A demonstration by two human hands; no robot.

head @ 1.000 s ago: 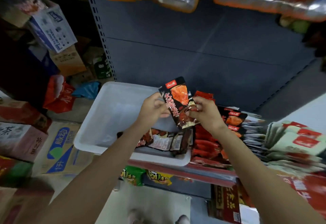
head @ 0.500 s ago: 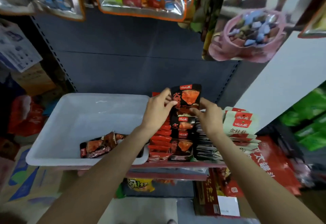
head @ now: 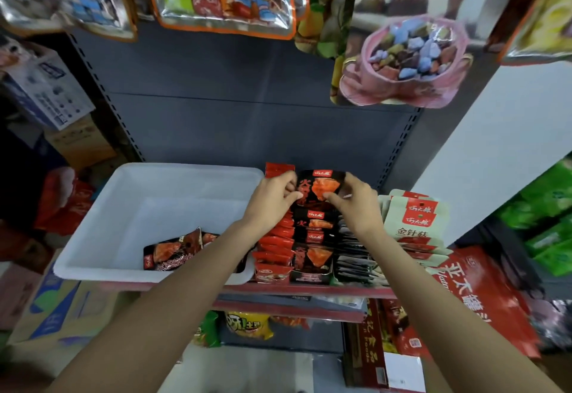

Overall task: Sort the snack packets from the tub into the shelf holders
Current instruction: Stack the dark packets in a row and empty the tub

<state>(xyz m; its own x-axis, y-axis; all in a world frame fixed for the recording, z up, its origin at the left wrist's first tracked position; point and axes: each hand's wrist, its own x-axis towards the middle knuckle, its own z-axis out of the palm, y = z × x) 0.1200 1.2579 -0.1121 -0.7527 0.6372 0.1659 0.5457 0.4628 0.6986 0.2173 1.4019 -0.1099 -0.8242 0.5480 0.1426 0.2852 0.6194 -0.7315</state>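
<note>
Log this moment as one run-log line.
step: shelving | left hand + right hand: pinch black packet at back of black row | tub: packets left

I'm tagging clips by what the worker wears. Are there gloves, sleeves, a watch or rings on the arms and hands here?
None show. The left hand and right hand are bare, with no gloves. Both forearms are uncovered from the wrists down to the bottom edge of the picture, so no sleeve is in view. No watch, bracelet or ring can be made out, though the picture is too soft to rule out a thin ring.
</note>
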